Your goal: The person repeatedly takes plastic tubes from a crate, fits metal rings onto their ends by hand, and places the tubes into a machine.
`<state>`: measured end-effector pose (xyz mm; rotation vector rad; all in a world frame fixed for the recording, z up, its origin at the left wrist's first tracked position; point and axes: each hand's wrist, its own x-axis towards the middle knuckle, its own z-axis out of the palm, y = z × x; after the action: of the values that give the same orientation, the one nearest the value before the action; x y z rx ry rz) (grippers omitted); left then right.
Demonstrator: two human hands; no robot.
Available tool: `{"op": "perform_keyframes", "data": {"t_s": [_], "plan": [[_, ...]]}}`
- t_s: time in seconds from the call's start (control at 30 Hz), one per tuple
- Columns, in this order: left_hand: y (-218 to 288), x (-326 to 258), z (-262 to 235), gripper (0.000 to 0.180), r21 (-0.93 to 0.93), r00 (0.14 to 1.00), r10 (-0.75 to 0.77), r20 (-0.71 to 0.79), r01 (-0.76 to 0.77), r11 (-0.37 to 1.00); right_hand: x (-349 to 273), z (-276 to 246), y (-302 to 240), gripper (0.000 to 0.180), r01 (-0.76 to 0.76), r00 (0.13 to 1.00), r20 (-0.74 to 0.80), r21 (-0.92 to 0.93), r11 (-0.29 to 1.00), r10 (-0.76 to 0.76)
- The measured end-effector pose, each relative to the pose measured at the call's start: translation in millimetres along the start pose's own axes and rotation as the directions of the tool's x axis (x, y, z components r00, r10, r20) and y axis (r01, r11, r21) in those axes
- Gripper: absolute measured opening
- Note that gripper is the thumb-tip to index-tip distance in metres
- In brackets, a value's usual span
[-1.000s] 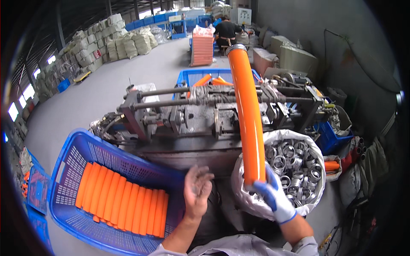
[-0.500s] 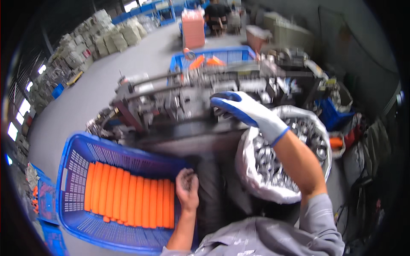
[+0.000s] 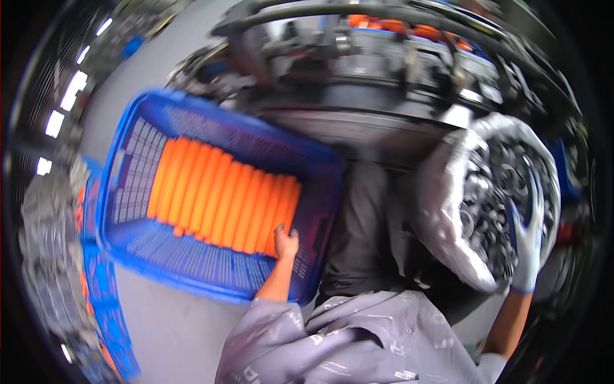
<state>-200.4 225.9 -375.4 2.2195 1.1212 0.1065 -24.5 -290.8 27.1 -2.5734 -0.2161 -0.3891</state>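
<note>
My bare left hand (image 3: 287, 244) is at the near end of the rightmost orange tube (image 3: 286, 203), thumb and fingers closed around that end. More tubes lie side by side in a row inside the blue plastic basket (image 3: 220, 291). My right hand (image 3: 527, 240), in a white and blue glove, reaches into a white sack (image 3: 441, 192) with its fingers spread. Under and around those fingers lie many shiny metal rings (image 3: 489, 192); none is visibly gripped.
A metal machine frame (image 3: 358, 96) with bars and fixtures runs across the far side, blurred. Behind it are more orange pieces (image 3: 390, 25). Blue crates (image 3: 105, 281) stand on the floor at left. My dark trouser legs (image 3: 358, 224) are between basket and sack.
The view has tilted down toward my lap. My right hand has moved from the machine into the sack of rings. My left hand, earlier cupped beside the tubes, is now at a tube's end.
</note>
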Motion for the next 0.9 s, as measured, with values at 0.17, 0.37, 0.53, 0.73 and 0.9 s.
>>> {"op": "perform_keyframes", "data": {"t_s": [0.17,0.37,0.53,0.73,0.9], "plan": [[17.0,9.6,-20.3,0.059,0.101,0.981,-0.18,0.077,0.172,0.98,-25.5,26.7,28.8,0.072,0.05,0.982,0.185,-0.401,0.915,0.027],[-10.1,62.9,-53.4,0.061,0.248,0.998,-0.059,-0.011,0.059,0.967,-10.1,34.5,64.5,0.064,0.112,0.975,0.22,-0.378,0.919,-0.028],[-36.6,143.8,-145.1,0.069,0.361,0.945,-0.051,-0.323,0.173,0.917,-10.0,42.5,197.6,0.066,0.117,0.993,0.082,-0.464,0.878,-0.089],[-58.0,220.5,-227.8,0.076,0.411,0.916,-0.051,-0.397,0.227,0.883,-23.9,27.4,260.2,0.067,0.239,0.967,0.05,-0.521,0.819,-0.25],[-69.3,256.9,-241.2,0.088,0.509,0.961,-0.092,-0.262,0.218,0.833,-22.4,27.5,263.2,0.062,0.148,0.982,0.172,-0.471,0.87,-0.074]]}}
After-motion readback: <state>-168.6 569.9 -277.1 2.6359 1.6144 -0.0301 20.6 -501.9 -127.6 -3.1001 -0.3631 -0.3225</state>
